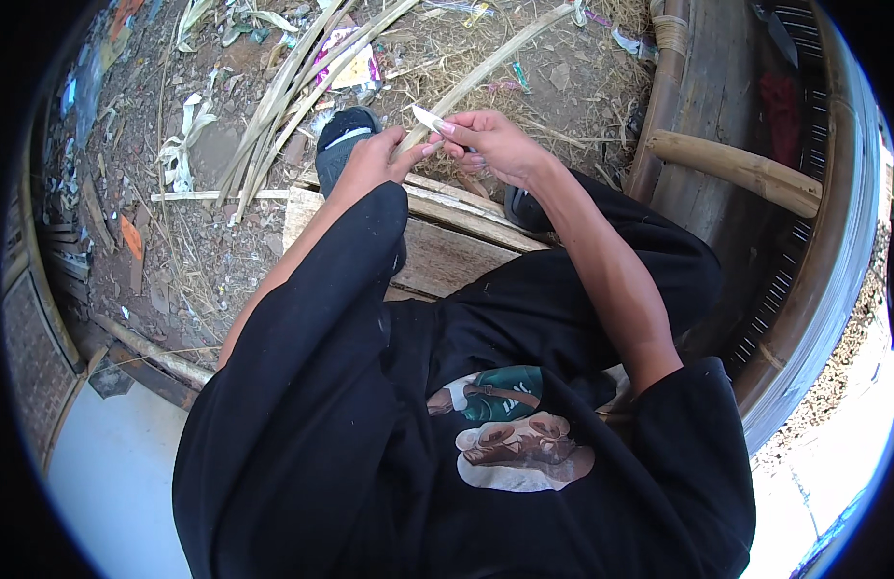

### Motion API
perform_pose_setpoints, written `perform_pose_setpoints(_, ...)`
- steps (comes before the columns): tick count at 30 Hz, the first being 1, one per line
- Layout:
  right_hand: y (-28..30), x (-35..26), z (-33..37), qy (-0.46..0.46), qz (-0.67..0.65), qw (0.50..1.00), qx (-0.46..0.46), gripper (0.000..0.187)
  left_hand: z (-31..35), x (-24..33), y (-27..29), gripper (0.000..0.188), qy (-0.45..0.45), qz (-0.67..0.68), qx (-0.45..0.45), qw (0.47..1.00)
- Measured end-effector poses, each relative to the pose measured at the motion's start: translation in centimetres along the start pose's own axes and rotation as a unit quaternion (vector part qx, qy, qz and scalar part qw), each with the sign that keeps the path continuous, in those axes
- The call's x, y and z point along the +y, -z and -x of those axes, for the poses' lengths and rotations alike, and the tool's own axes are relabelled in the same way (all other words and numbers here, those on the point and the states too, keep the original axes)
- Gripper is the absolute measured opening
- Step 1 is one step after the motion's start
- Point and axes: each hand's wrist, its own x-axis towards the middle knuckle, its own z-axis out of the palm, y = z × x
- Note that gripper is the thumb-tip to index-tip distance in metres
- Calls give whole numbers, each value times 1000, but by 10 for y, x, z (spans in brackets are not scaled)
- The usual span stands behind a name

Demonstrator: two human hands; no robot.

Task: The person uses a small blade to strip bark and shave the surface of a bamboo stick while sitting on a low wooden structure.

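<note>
A long pale bamboo strip (500, 60) slants from between my hands up toward the far side, over the littered ground. My left hand (377, 160) is closed around its near end, thumb laid along it. In my right hand (493, 147) is a small knife, gripped with the fingers curled. The knife's blade (428, 119) lies across the strip just beyond my left fingers and appears to touch it. The knife's handle is mostly hidden by my right fingers.
Several more strips (264, 130) lie in a bundle on the ground at the left, among scraps and dry grass. Below my hands are wooden planks (447, 259). A dark shoe (343, 130) is beside my left hand. A bamboo frame (737, 166) stands at the right.
</note>
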Motion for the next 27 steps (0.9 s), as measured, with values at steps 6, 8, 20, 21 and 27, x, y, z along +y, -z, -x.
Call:
perform_pose_setpoints(6,26,-12,2,32,-53,994,88,23,4,12,2,38,12,3,-10,1000)
perform_pose_setpoints(8,36,-14,2,45,-56,992,103,23,6,11,3,38,17,4,-13,1000)
perform_pose_setpoints(20,87,-43,8,176,-41,967,181,18,6,5,1,39,12,25,-5,1000)
perform_pose_setpoints(21,86,-45,7,178,-41,966,181,18,6,2,1,39,10,28,0,1000)
perform_pose_setpoints(27,95,-52,8,189,2,960,204,19,5,1,-1,40,19,41,-5,999)
